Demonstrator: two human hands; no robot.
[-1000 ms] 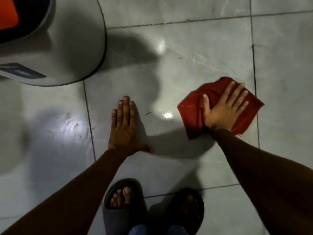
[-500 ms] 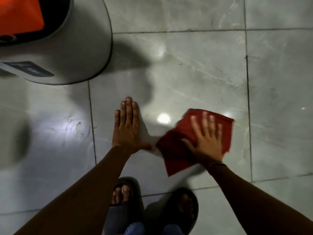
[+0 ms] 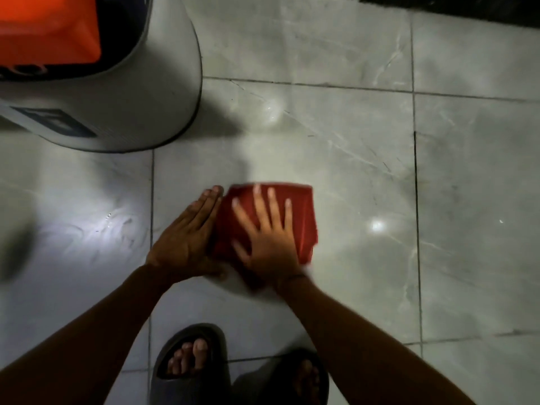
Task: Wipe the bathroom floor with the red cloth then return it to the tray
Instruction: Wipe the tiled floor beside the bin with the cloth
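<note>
The red cloth [image 3: 304, 217] lies flat on the grey tiled floor [image 3: 336, 127] at the middle of the view. My right hand [image 3: 268, 238] presses down on it with the fingers spread. My left hand [image 3: 187, 238] rests flat on the floor, fingers together, its edge touching the cloth's left side. An orange tray-like thing [image 3: 43, 27] sits on top of the grey unit at the top left; only part of it shows.
A tall rounded grey unit [image 3: 140, 106] with a blue label stands on the floor at the upper left. My two feet in dark slippers [image 3: 190, 363] are at the bottom. A dark strip [image 3: 467, 7] runs along the top right edge.
My right hand has slid the red cloth leftward and toward me across the tile until it meets my left hand. My left hand has stayed planted on the floor.
</note>
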